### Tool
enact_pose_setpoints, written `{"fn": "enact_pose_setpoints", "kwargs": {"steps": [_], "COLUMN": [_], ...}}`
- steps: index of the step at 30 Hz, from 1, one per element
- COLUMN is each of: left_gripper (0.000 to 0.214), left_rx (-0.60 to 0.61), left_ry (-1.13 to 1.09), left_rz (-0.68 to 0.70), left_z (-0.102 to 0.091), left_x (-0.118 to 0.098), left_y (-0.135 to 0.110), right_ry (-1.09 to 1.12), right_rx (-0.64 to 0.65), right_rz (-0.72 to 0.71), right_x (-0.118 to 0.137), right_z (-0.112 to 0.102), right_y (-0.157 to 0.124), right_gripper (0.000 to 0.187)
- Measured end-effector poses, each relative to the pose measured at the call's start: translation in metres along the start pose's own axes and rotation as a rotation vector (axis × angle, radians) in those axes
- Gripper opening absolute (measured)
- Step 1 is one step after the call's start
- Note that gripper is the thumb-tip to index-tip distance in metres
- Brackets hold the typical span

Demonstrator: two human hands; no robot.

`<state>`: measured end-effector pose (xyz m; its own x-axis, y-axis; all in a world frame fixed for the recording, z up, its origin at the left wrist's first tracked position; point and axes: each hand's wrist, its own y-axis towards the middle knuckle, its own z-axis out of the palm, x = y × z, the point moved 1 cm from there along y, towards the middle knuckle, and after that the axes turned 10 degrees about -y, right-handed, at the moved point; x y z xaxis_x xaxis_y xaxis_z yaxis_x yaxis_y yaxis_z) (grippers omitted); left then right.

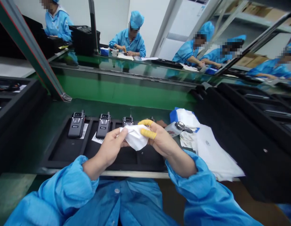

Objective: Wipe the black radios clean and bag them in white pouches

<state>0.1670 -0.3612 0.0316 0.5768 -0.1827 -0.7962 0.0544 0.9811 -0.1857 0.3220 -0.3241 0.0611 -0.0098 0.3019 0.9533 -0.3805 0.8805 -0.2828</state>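
Observation:
A white cloth (136, 139) is stretched between my two hands above a black tray (63, 153). My left hand (112, 144) pinches its left side between thumb and fingers. On the other side, my right hand (158, 136), with yellow finger cots on two fingers, grips the cloth too. Behind them, several black two-way radios stand in the tray: one at the left (76, 125), one beside it (103, 125), and another (128, 121) partly covered by the cloth. A further one is mostly hidden by my right hand. White labels (84, 131) lie by the radios.
Right of the tray are a blue box of white wipes (184, 116), a bottle with a metal top (175, 128), crumpled cloth (188, 139) and white sheets (213, 150). Stacked black trays (260, 131) flank the right, others (13, 103) the left. A metal post (34, 50) rises at left; co-workers sit beyond.

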Motion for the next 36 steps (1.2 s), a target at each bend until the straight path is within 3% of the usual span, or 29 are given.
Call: {"fn": "enact_pose_setpoints", "kwargs": {"steps": [4, 8, 10, 15, 17, 20, 22, 24, 28, 30, 33, 36], "left_gripper": [0.057, 0.065, 0.064, 0.057, 0.050, 0.045, 0.047, 0.050, 0.052, 0.050, 0.052, 0.080], "left_rx": [-0.023, 0.175, 0.238, 0.113, 0.075, 0.042, 0.036, 0.035, 0.041, 0.056, 0.031, 0.001], "left_ry": [0.098, 0.303, 0.332, 0.209, 0.230, 0.236, 0.193, 0.146, 0.148, 0.203, 0.236, 0.224], "left_rz": [0.012, -0.098, -0.128, -0.213, -0.153, -0.050, -0.080, -0.142, -0.181, -0.141, -0.061, -0.073], "left_z": [-0.004, 0.004, 0.006, -0.008, -0.016, -0.021, -0.019, -0.014, -0.008, -0.008, -0.011, -0.015], "left_x": [-0.008, -0.016, -0.018, -0.016, -0.013, -0.010, -0.008, -0.008, -0.011, -0.013, -0.015, -0.016], "left_y": [-0.005, -0.013, -0.015, -0.009, -0.006, -0.004, -0.005, -0.007, -0.008, -0.007, -0.004, -0.004], "right_ry": [-0.072, -0.005, 0.048, 0.084, 0.058, 0.040, 0.043, 0.058, 0.115, 0.126, 0.109, 0.070], "right_rx": [0.129, 0.302, 0.318, -0.018, -0.100, -0.164, -0.215, -0.209, 0.025, -0.013, -0.181, -0.249], "right_rz": [0.017, 0.032, 0.046, -0.079, -0.132, -0.159, -0.144, -0.082, 0.110, 0.066, -0.073, -0.155], "right_x": [-0.016, -0.031, -0.035, -0.030, -0.028, -0.032, -0.036, -0.039, -0.043, -0.042, -0.042, -0.044], "right_z": [0.000, 0.002, 0.004, 0.007, 0.008, 0.006, 0.005, 0.005, 0.011, 0.011, 0.009, 0.007], "right_y": [-0.011, -0.017, -0.018, -0.020, -0.020, -0.019, -0.018, -0.017, -0.019, -0.020, -0.021, -0.019], "right_gripper": [0.069, 0.098, 0.096, 0.064, 0.055, 0.051, 0.056, 0.069, 0.097, 0.093, 0.076, 0.064]}}
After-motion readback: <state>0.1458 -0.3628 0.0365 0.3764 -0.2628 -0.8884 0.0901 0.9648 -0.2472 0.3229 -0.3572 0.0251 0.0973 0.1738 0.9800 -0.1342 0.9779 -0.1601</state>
